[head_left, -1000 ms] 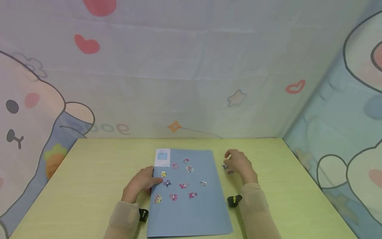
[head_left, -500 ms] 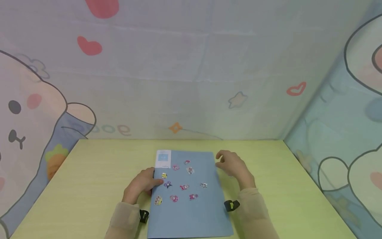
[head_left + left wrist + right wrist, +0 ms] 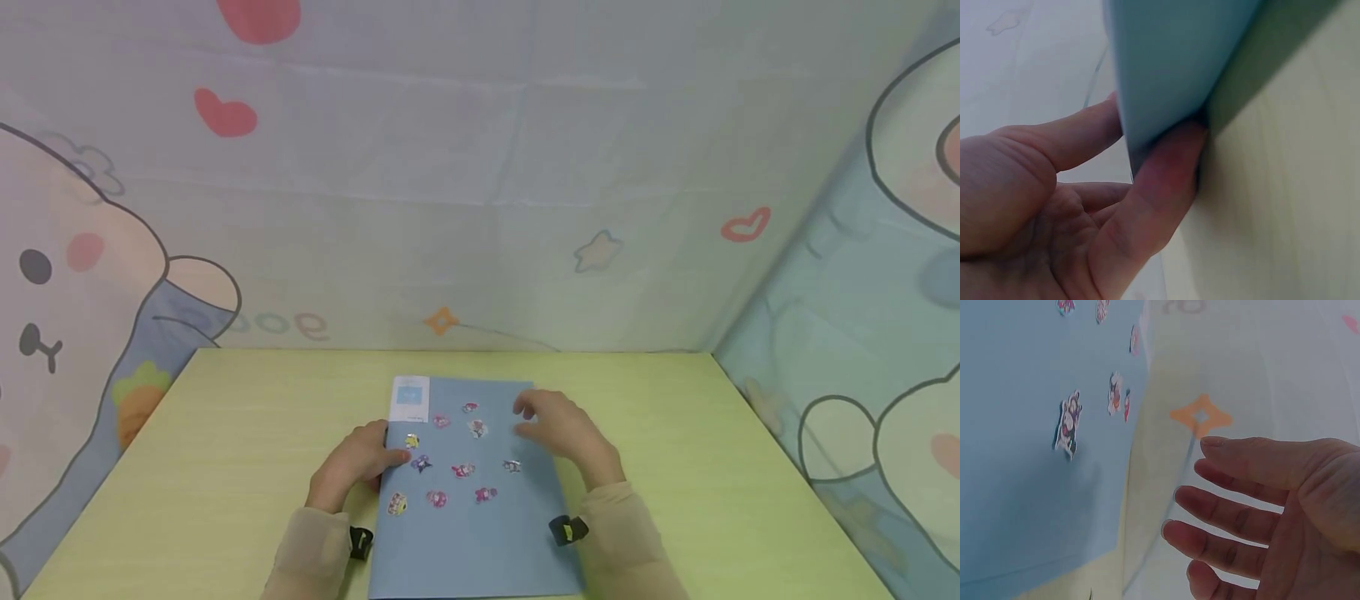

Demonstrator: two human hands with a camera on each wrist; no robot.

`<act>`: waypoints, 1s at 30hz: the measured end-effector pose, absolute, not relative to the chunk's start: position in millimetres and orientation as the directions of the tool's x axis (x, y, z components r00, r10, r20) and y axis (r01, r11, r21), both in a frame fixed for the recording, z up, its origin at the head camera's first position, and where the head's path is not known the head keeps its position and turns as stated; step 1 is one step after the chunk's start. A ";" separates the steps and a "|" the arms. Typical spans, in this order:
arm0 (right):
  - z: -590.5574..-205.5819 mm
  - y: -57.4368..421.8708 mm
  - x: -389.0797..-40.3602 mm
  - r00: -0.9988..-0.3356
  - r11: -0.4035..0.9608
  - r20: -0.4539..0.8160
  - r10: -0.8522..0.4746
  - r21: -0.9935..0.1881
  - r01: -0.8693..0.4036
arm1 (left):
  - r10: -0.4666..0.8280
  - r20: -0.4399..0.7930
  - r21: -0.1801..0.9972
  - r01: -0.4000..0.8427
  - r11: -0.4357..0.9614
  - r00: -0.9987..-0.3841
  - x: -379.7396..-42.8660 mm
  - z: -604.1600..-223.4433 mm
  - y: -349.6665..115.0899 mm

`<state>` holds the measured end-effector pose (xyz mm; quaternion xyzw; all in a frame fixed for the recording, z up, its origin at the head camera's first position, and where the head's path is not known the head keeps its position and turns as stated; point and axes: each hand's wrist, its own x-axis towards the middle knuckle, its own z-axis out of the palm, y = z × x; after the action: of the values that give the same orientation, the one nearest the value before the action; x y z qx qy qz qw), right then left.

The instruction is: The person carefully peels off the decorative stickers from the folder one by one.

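Observation:
A blue folder [image 3: 480, 546] lies on the table with several small cartoon stickers [image 3: 462, 471] scattered over its cover. My left hand [image 3: 358, 457] grips its left edge, thumb on the cover. In the left wrist view, the fingers [image 3: 1160, 181] of that hand reach under the folder [image 3: 1172, 69], between it and the tabletop. Over the folder's upper right part is my right hand [image 3: 564, 427], its fingers loosely bent. The right wrist view has these fingers [image 3: 1229, 512] apart from the thumb, holding nothing, beside a black-and-white sticker [image 3: 1068, 425].
A white label [image 3: 409, 400] with a blue square is at the folder's top left corner. The light yellow-green table [image 3: 225, 467] extends on both sides. Behind it hangs a cartoon-printed cloth [image 3: 480, 183], which also lines the sides.
My right hand has moved left from beside loose stickers on the table to over the folder; those stickers are now out of sight. My left hand keeps its grip on the edge.

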<state>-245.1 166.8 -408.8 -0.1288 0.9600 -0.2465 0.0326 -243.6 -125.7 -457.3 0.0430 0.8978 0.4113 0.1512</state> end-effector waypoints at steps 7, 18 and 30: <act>-411.3 151.9 -241.3 -0.943 0.831 0.006 -0.333 -0.470 -0.297 | 0.204 -0.234 0.757 -0.046 0.652 -0.951 -245.4 -459.0 -126.7; -419.1 126.4 -235.6 -0.901 0.815 -0.014 -0.433 -0.434 -0.384 | 0.209 -0.219 0.754 -0.030 0.656 -0.953 -245.1 -458.0 -126.7; -439.8 104.5 -232.4 -0.877 0.835 -0.026 -0.480 -0.320 -0.448 | 0.205 -0.219 0.755 -0.033 0.655 -0.954 -245.5 -460.0 -125.7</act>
<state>-232.4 104.5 -439.8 -0.2426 0.9564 -0.1542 0.0525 -245.5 -125.7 -460.0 0.0479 0.8983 0.4124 0.1438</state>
